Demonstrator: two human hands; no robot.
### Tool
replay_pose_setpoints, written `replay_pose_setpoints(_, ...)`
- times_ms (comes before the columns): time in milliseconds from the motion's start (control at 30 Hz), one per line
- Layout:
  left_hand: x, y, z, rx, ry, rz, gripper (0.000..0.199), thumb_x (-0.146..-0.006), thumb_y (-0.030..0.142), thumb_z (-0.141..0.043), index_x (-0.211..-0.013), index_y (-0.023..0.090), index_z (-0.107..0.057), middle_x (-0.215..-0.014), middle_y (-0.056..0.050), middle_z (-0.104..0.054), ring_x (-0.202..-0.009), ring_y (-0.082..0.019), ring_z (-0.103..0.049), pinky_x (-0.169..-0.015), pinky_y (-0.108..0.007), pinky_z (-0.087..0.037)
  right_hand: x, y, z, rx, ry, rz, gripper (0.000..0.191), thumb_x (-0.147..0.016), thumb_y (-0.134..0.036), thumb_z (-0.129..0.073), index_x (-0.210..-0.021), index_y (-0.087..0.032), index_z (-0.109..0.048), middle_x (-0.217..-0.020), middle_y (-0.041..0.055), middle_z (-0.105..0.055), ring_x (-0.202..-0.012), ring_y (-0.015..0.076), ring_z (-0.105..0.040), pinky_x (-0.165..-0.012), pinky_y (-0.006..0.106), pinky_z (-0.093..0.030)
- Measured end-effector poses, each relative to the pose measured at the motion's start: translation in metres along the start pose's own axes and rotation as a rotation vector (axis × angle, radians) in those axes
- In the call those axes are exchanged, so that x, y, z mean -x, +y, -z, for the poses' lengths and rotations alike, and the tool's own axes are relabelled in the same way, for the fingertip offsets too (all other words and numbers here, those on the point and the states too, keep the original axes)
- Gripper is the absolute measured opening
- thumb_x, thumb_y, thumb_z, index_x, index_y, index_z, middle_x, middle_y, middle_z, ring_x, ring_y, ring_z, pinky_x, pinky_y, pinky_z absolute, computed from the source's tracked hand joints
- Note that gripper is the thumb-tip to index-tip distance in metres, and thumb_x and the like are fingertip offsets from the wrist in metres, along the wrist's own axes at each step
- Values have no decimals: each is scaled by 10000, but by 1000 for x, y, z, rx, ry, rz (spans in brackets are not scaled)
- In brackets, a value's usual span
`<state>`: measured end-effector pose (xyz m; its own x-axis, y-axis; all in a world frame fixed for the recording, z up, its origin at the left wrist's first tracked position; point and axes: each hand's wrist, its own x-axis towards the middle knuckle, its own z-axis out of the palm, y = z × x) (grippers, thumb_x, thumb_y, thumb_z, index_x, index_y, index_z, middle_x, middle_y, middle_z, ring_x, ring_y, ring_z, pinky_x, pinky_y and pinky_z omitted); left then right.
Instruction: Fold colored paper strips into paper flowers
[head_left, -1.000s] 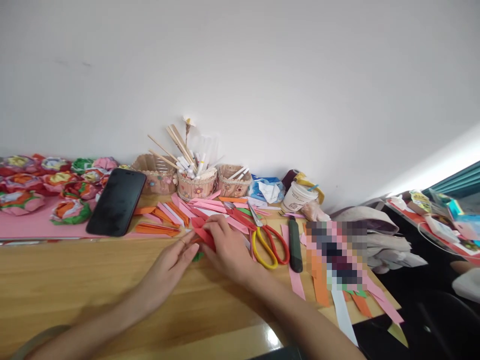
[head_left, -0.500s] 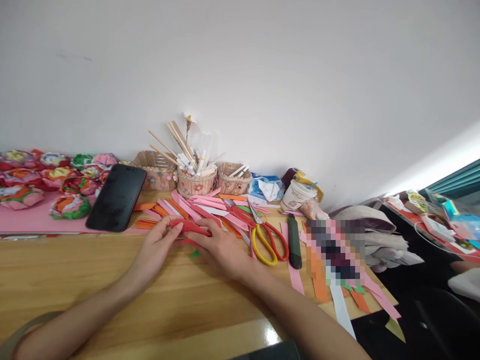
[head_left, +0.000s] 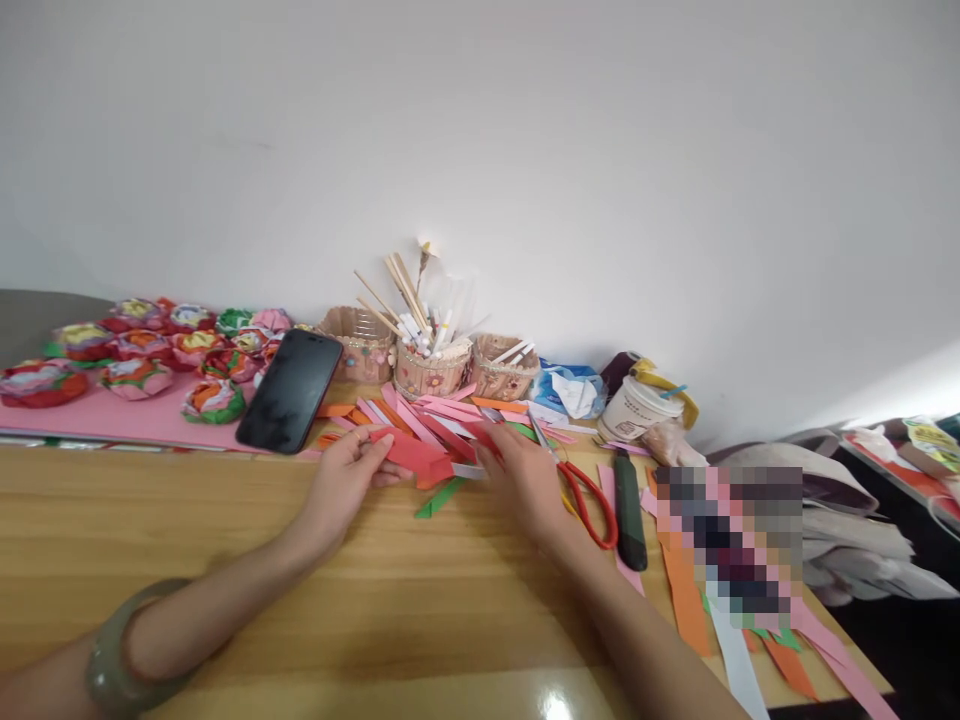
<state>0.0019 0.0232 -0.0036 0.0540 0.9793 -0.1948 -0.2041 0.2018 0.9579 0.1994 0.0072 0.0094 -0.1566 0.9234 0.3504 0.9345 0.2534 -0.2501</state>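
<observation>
My left hand (head_left: 351, 480) pinches a folded piece of red paper (head_left: 411, 456) between thumb and fingers, just above the tabletop. To its right, my right hand (head_left: 525, 482) is over the heap of coloured paper strips (head_left: 420, 415), back upward and fingers bent down. Its fingertips are hidden among red and white strips, so whether it grips one is unclear. A green strip (head_left: 440, 498) lies on the wood between the hands. Scissors (head_left: 592, 505) with red and yellow handles sit right beside my right hand, partly covered by it.
A dark green-handled tool (head_left: 630, 515) and long strips (head_left: 684, 590) lie rightward. Behind stand decorated baskets (head_left: 433, 370), a tissue pack (head_left: 570, 390) and a paper cup (head_left: 637, 408). A phone (head_left: 291, 390) leans beside several paper flowers (head_left: 214, 400) on pink sheets (head_left: 142, 415).
My right hand has let go of the red paper and moved right, over the strips. The red paper stays in my left hand. The view has swung left.
</observation>
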Motion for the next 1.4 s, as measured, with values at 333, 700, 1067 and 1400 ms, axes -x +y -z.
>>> replay_pose_setpoints(333, 1, -8, -4, -53, -214, 59, 279, -678, 334, -641, -856, 126, -587, -602, -9, -664, -486, -121, -613, -509, -219, -472, 12, -24, -1, -54, -55, 299, 443, -876, -368, -494, -1258, -150, -446, -1147, 144, -591, -1014, 245, -577, -832, 385, -502)
replay_pose_setpoints(700, 5, -6, -4, 73, -234, 31, 317, -722, 368, -618, -951, 151, -592, -723, -6, -657, -565, -109, -614, -576, -226, -482, 17, -17, -18, 2, -39, 394, 445, -832, -60, -453, -1228, -239, -549, -1107, 114, -609, -961, 218, -617, -728, 326, -549)
replay_pose_setpoints(1067, 2, -5, -4, 76, -243, -28, 257, -655, 249, -685, -884, 132, -684, -803, -41, -700, -725, -143, -610, -707, -267, -466, 9, -20, -9, -397, -65, 297, 295, -903, -232, -450, -1139, -251, -626, -1119, 102, -607, -991, 198, -605, -805, 330, -526)
replay_pose_setpoints(1400, -8, -8, 0, 50, -96, -178, 207, -585, 180, -718, -775, 141, -643, -763, -18, -650, -708, -140, -577, -705, -268, -444, 5, -16, -9, -562, -55, 143, 184, -843, -256, -560, -960, -219, -698, -958, 73, -697, -895, 199, -651, -786, 321, -534)
